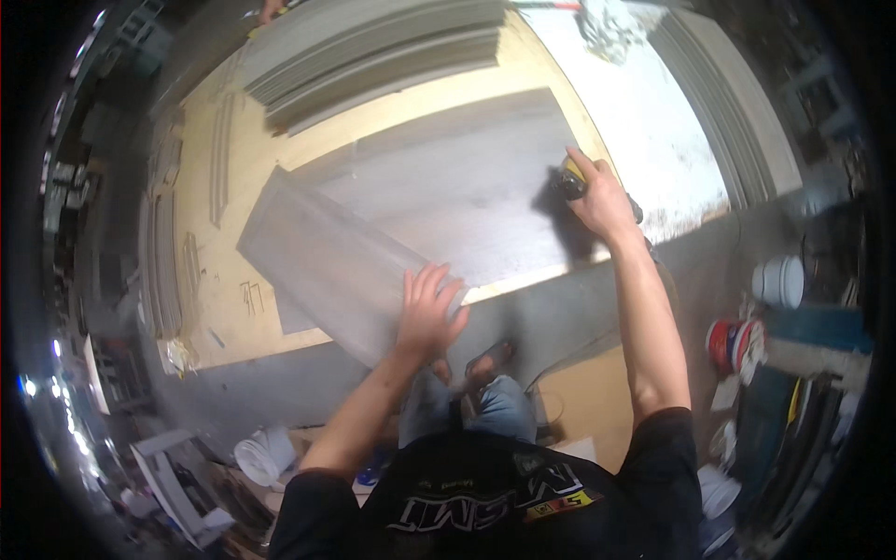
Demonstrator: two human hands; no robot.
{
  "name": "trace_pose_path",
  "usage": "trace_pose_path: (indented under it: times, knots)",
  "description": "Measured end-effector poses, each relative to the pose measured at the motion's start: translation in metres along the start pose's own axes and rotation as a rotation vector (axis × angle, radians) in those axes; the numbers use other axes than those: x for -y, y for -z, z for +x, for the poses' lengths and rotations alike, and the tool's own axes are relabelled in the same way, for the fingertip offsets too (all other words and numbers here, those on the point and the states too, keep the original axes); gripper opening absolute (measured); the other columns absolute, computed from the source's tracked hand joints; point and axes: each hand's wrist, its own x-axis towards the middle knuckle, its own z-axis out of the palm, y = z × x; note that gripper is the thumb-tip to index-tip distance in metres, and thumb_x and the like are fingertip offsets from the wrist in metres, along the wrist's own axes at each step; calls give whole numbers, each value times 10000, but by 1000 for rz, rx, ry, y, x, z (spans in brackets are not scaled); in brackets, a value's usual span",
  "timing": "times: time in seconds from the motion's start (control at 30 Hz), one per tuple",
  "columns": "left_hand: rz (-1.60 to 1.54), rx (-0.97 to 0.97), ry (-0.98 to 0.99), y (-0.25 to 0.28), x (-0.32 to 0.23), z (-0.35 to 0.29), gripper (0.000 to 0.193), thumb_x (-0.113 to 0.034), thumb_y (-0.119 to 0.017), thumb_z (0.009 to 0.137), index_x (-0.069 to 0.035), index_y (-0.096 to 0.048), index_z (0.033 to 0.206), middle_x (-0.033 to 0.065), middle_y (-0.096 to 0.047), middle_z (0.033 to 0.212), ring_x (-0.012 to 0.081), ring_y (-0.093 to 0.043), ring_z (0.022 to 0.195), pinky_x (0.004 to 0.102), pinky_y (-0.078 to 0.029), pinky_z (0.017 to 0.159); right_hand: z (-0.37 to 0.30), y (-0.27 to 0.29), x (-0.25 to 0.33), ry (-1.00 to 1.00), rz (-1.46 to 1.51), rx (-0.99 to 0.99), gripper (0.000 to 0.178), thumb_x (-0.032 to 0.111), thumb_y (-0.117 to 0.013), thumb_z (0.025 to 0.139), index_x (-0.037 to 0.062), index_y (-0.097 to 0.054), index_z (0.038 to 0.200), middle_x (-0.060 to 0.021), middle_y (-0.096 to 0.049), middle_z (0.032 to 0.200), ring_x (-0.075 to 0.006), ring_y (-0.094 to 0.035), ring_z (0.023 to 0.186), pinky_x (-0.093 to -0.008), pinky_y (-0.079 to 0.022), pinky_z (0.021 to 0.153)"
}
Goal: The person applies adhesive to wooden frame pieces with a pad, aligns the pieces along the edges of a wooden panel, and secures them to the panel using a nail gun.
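Observation:
A narrow grey panel [327, 252] lies slantwise over a larger grey board [467, 168], and its near end juts past the table's front edge. My left hand [429, 313] rests on the narrow panel near its right end, fingers spread out over the surface. On the right, my right hand [599, 198] is closed around a yellow-and-black hand-held power tool [572, 179], held at the right end of the larger board. Its exact kind and underside are hidden by my hand and a dark shadow.
Stacked grey panels [383, 61] lie at the table's far side, more [695, 103] at the right. Thin strips [163, 261] lie at the left. Crumpled whitish material [609, 30] sits at the back. Buckets, one white [779, 282], one red-and-white [730, 345], stand lower right.

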Motion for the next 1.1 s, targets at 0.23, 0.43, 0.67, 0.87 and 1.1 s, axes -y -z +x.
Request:
trace_pose_path:
  times: [0.23, 0.43, 0.67, 0.87, 1.1]
  knots:
    - [-56, -655, 953, 11, 37, -144, 479, -101, -649, 908, -10, -542, 1365, 196, -541, 1395, 387, -533, 1221, 492, -422, 1053, -24, -107, 76, 100, 461, 203, 451, 230, -653, 885, 86, -655, 1312, -204, -682, 1177, -398, -637, 1123, -477, -502, 1006]
    - [-651, -655, 1229, -2, 36, -163, 537, -55, -628, 925, -11, -493, 1443, 121, -607, 1321, 240, -619, 1032, 339, -493, 934, -126, -176, 125, 148, 310, 96, 334, 291, -681, 910, 72, -738, 1157, -223, -675, 1062, -410, -624, 995, -512, -509, 885]
    - [-1239, -616, 1207, -3, 50, -240, 552, -36, -592, 967, -70, -463, 1503, 117, -614, 1304, 220, -628, 1107, 315, -521, 880, -234, -158, 80, -210, 581, 463, 326, 200, -693, 941, 31, -654, 1217, -113, -673, 965, -235, -680, 854, -363, -551, 773]
    - [-949, -37, 1014, 44, 167, -239, 445, -127, -626, 956, -69, -568, 1394, 52, -675, 1024, 144, -607, 846, 325, -530, 723, -260, -184, 98, -450, 877, 816, 395, 283, -724, 946, 30, -644, 1239, -85, -690, 1033, -169, -708, 896, -331, -561, 792]
    - [-653, 188, 1009, 171, 275, -92, 383, -134, -653, 937, -14, -661, 1301, 39, -716, 1093, 150, -645, 1002, 295, -507, 891, -227, -199, 209, -192, 871, 1133, 419, 342, -674, 982, 50, -640, 1280, -87, -712, 1060, -171, -724, 933, -344, -574, 818]
